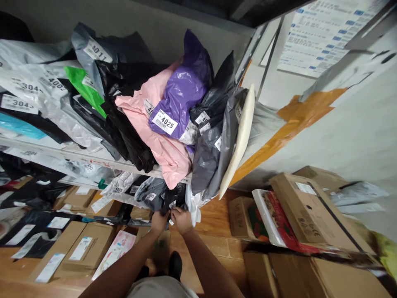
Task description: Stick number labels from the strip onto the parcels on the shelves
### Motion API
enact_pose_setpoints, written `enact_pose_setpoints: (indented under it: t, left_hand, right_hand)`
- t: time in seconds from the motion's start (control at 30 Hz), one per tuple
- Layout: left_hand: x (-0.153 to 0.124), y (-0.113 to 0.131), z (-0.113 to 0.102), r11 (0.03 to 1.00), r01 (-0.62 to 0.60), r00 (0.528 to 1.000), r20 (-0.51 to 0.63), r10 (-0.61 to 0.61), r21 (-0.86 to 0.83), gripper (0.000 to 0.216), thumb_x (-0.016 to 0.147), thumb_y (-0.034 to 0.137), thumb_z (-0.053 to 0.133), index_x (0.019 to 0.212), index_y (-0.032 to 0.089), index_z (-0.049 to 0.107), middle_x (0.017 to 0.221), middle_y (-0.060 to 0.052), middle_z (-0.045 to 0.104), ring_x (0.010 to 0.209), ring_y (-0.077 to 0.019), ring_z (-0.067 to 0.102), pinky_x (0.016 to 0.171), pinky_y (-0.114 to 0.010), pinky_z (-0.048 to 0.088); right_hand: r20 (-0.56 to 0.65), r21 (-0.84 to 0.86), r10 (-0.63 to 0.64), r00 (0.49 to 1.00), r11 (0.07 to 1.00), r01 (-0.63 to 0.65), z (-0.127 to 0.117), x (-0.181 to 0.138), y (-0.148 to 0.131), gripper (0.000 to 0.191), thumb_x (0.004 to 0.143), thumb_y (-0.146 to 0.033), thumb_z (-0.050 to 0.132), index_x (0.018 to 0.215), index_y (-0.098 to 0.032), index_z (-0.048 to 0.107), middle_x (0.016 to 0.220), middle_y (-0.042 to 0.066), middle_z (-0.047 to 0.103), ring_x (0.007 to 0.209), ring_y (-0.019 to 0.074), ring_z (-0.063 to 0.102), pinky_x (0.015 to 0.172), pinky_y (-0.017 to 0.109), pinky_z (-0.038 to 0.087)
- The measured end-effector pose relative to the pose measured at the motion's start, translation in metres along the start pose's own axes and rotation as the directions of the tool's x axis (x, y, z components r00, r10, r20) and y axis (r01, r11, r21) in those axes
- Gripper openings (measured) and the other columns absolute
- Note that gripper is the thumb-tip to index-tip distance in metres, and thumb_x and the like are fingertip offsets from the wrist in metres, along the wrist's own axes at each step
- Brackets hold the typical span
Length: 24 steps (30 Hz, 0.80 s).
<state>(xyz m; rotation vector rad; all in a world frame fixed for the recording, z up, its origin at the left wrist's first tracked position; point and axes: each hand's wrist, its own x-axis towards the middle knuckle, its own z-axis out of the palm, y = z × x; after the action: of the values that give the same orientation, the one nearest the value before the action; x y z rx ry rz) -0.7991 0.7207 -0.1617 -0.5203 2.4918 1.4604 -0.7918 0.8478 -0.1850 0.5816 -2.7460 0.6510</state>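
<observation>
Both my hands meet at the front of the lower shelf, on a black plastic mailing bag with a small white label. My left hand is closed on the bag's near edge. Close beside it, my right hand pinches the same black plastic, its fingers curled. A grey mailing bag labelled 4009 lies just left of the black one. To the right hangs a white plastic bag. Overhead, a pink bag droops over the upper shelf edge.
The upper shelf is packed with mailing bags, among them a purple bag labelled 4025 and a cream parcel. Cardboard boxes stand on the floor at left. More boxes are stacked at right, near an orange-taped post.
</observation>
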Motion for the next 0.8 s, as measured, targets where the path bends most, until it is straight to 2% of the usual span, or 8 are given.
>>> enact_pose_setpoints:
  t: [0.17,0.4,0.63,0.8]
  left_hand:
    - [0.001,0.001,0.001,0.996,-0.016,1.0,0.02,0.014,0.092,0.015,0.077,0.02,0.059,0.068,0.013,0.07,0.069,-0.01,0.072,0.072,-0.021,0.068,0.06,-0.023,0.045]
    - [0.001,0.0,0.001,0.984,-0.058,0.997,0.053,0.05,0.166,0.015,0.081,0.019,0.057,0.077,0.013,0.07,0.08,-0.013,0.073,0.081,-0.0224,0.069,0.064,-0.024,0.045]
    - [0.003,-0.004,-0.005,0.98,-0.082,0.995,0.071,0.07,0.179,0.017,0.08,0.015,0.056,0.091,0.012,0.069,0.089,-0.014,0.074,0.088,-0.0238,0.069,0.072,-0.025,0.046]
    - [0.001,-0.007,-0.005,0.988,-0.066,0.997,0.051,0.059,0.141,0.018,0.081,0.019,0.053,0.091,0.013,0.066,0.085,-0.012,0.074,0.087,-0.0247,0.069,0.072,-0.028,0.048]
  right_hand:
    - [-0.004,-0.032,0.04,0.999,0.999,-0.04,0.008,-0.003,-0.001,0.017,0.085,-0.017,0.052,0.078,-0.022,0.067,0.088,0.002,0.074,0.072,0.0138,0.067,0.061,0.022,0.045]
    - [-0.023,0.035,0.098,0.995,0.995,-0.098,0.001,0.001,-0.003,0.016,0.081,-0.017,0.054,0.073,-0.022,0.067,0.079,0.002,0.073,0.067,0.0133,0.065,0.059,0.021,0.041]
    - [0.023,0.279,0.323,0.946,0.907,-0.316,-0.011,0.009,-0.006,0.012,0.074,-0.017,0.059,0.069,-0.022,0.07,0.07,0.001,0.071,0.062,0.0138,0.064,0.057,0.021,0.042]
    - [0.024,0.457,0.426,0.904,0.8,-0.389,-0.01,0.006,-0.008,0.015,0.074,-0.02,0.057,0.071,-0.022,0.072,0.065,0.0,0.071,0.056,0.0148,0.062,0.055,0.023,0.046]
